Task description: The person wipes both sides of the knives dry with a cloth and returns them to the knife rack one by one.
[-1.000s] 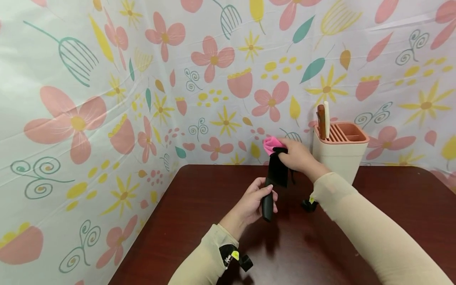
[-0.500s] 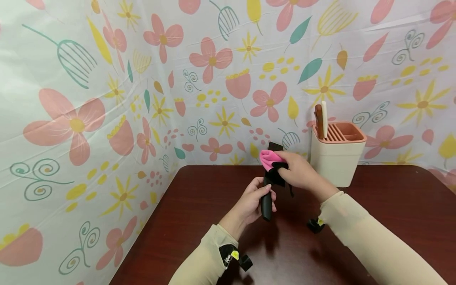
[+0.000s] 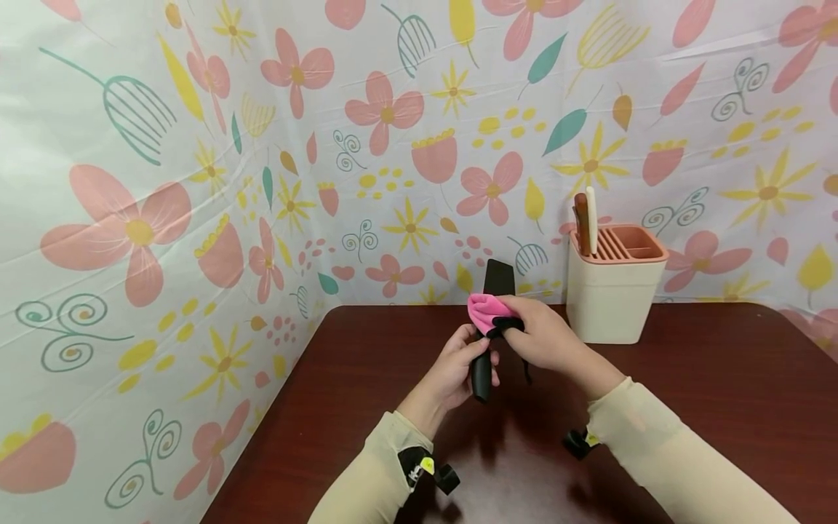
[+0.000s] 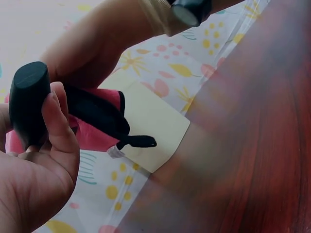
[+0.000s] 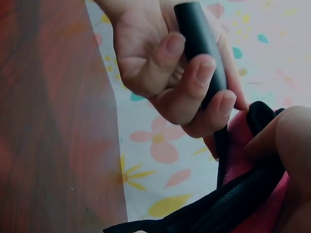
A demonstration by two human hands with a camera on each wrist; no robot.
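My left hand [image 3: 448, 371] grips the black handle of a broad-bladed black cleaver [image 3: 500, 274], its blade pointing up and away over the table. Around the lower blade, just above the handle, my right hand [image 3: 542, 333] holds a pink cloth [image 3: 484, 313] with black trim and a dangling black strap. In the left wrist view, the butt of the handle [image 4: 30, 97] faces the camera, with fingers curled round it. From the right wrist, the cloth [image 5: 238, 141] shows folded under the right thumb, close to the left fingertips. The cloth hides part of the blade.
A cream knife block [image 3: 612, 302] with a salmon slotted top stands at the table's back right. A brown-handled and a white-handled utensil [image 3: 592, 218] stick up from its slots. Flower-printed sheeting [image 3: 386, 182] borders the dark wooden table [image 3: 314, 407] behind and at left.
My right hand has slid the pink cloth down the blade from its tip toward the handle, uncovering the upper blade. The left hand keeps its grip, shifting slightly left.
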